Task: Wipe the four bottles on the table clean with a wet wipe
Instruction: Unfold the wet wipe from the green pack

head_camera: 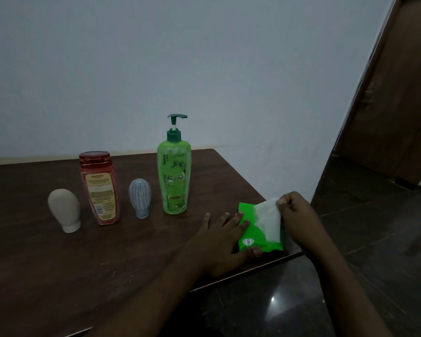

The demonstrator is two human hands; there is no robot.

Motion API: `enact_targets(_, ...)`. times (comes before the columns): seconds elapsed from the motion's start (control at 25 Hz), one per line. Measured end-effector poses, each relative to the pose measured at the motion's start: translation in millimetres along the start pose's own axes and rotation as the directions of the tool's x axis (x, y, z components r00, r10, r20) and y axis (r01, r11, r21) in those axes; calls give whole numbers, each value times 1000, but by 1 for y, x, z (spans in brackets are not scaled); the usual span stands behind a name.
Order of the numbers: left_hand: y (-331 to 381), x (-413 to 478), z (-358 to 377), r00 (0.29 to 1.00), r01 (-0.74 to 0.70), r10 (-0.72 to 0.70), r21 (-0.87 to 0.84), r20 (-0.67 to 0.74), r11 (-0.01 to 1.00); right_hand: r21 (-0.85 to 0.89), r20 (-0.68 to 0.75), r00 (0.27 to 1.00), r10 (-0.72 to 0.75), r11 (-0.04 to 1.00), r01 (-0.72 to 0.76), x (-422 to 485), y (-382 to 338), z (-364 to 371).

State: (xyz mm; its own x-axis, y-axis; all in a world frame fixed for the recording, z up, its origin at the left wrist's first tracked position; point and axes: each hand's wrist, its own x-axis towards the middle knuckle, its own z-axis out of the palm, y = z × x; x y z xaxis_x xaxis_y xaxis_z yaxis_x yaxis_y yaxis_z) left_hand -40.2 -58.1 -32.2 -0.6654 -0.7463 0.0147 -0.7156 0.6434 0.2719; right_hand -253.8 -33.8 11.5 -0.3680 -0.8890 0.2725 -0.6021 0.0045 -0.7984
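Four bottles stand in a row on the dark wooden table [58,276]: a beige squeeze bottle [64,210] on its cap, a red bottle [100,188], a small grey ribbed bottle [140,197] on its cap, and a tall green pump bottle [174,176]. A green wet-wipe pack [260,242] lies at the table's right corner. My left hand [225,239] presses flat on the pack with straight fingers. My right hand [294,210] pinches a white wet wipe [269,218] that sticks up out of the pack.
The table's right edge and front corner lie just beside the pack. Beyond them is a dark tiled floor [350,263]. A pale wall [204,69] rises behind the table, and a brown wooden door [399,105] stands at the far right.
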Motion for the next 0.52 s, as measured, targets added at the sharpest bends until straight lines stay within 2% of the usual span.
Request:
enact_targets(0.08, -1, -3, 0, 1000, -3, 3, 0, 0, 1000, 128, -34, 999, -26, 991, 30, -4, -13, -8)
enact_targets(0.16, -4, -3, 2, 999, -4, 1, -73, -32, 997, 290, -31, 998, -55, 955, 61, -11, -29, -17)
enact_targets(0.2, -3, -3, 0, 999, 18, -23, -141, -31, 990, 406, -12, 998, -58, 912, 58, -15, -39, -23)
enact_targets(0.24, -1, -1, -2, 993, 77, -99, -310, -58, 948, 521, 19, 998, -60, 853, 42, -17, -48, -27)
enact_targets(0.28, 7, -3, -12, 978, 120, -194, -551, -78, 826, 619, 71, 995, -68, 786, 9, -21, -57, -30)
enact_targets(0.32, 13, -5, -20, 946, 61, -294, -816, -136, 575, 686, 134, 988, -76, 726, -38, -27, -66, -31)
enact_targets(0.36, 19, -12, -28, 920, -8, -377, -966, -108, 257, 736, 203, 975, -85, 670, -95, -34, -76, -31)
enact_targets(0.4, 28, -20, -39, 912, -57, -408, -998, -35, -41, 770, 260, 961, -91, 620, -150, -40, -84, -27)
enact_targets(0.44, 34, -30, -52, 920, -70, -391, -978, 12, -194, 792, 300, 950, -84, 577, -199, -44, -91, -22)
enact_targets(0.48, 39, -39, -63, 914, -70, -403, -964, 40, -255, 803, 322, 944, -70, 548, -233, -49, -95, -15)
enact_targets(0.52, 43, -50, -71, 907, -72, -418, -960, 50, -270, 812, 337, 940, -47, 519, -265, -53, -97, -8)
